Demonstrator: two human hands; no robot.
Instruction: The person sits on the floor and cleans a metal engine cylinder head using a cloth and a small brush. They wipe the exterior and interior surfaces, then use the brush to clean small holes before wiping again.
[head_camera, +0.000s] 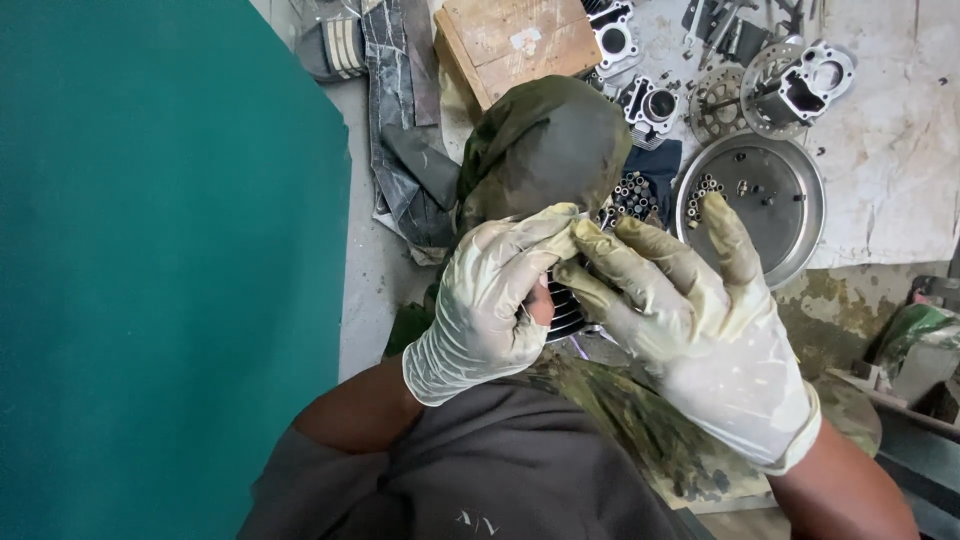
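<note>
Both my hands wear stained white gloves and meet in the middle of the view. My left hand (490, 300) is curled, with its fingertips pinched against those of my right hand (690, 320). Between and under them sits a dark finned metal cylinder (565, 312), mostly hidden by the fingers. My left hand seems to grip it; my right hand's thumb and forefinger touch something small at the pinch point, too hidden to tell what. My right hand's other fingers are spread upward.
A round steel tray (770, 200) with small bolts lies on the floor ahead. Engine cylinder parts (810, 80), a sprocket (718, 102), a wooden block (515, 40) and dark rags (545, 140) surround it. A teal wall (150, 250) fills the left.
</note>
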